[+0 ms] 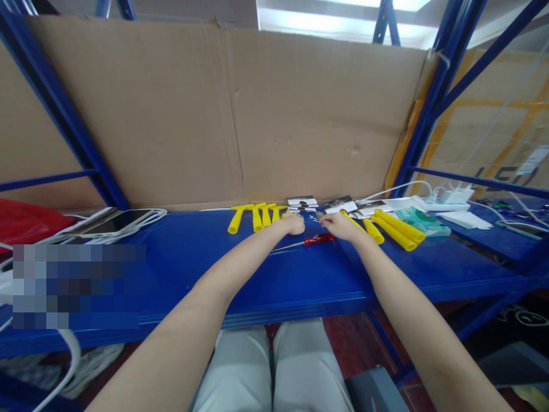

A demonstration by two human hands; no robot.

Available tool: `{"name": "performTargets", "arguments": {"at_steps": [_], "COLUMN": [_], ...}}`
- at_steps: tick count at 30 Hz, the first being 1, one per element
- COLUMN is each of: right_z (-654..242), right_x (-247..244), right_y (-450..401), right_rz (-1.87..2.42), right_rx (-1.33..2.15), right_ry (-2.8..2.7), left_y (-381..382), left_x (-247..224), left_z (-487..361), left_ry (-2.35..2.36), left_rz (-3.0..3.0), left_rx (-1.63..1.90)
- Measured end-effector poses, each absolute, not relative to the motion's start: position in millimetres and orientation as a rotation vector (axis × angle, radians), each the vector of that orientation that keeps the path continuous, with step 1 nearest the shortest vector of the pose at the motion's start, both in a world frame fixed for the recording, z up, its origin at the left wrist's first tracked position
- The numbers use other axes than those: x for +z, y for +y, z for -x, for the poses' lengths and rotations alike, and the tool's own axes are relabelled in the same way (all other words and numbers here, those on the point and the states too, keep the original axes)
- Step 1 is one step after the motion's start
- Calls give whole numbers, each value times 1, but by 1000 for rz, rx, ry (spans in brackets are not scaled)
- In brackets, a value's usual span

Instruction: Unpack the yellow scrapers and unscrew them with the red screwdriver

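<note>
Right between the two hands there's a little scatter of small white pieces (313,218) lying on the blue worktop (193,246), too tiny for me to make out properly. The left hand (295,223) and right hand (338,225) are reaching in from either side, apart from each other, both with fingers curled in; can't tell if either one is actually clamped on something. Just nearer the wearer than the hands is a screwdriver (318,239) with a red handle, its shaft pointing left. Left of the left hand you've got a row of yellow T-shaped tools (257,217), and more yellow tools (398,230) sit beside and beyond the right hand. Behind the hands are some stacked black-and-white cards (302,202), plus another bunch of printed cards (340,205) off the right hand's far side. Further right there's a teal packet (422,222), and a big cardboard sheet (171,114) stands behind everything.
</note>
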State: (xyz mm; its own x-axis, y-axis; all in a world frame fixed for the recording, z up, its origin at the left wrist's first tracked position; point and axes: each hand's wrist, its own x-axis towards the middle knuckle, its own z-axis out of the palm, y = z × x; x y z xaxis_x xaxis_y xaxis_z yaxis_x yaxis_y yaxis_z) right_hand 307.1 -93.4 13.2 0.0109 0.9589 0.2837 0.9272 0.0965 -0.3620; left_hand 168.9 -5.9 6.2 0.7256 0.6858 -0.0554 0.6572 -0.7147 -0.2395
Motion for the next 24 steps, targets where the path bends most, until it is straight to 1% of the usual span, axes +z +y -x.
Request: {"name": "performTargets", "arguments": {"at_steps": [8,24], "right_z": [-308,-313], "right_x": [12,10], "right_y": [-93,-90], "right_rz": [1823,1805], "right_rx": [92,76], "right_ry": [-1924,-1914], "left_y": [10,11], "left_x": [5,5], "left_z": [-175,-185], "left_ry": [-1173,-1067], "left_rz": [2697,2677], "left_rx": [182,173]}}
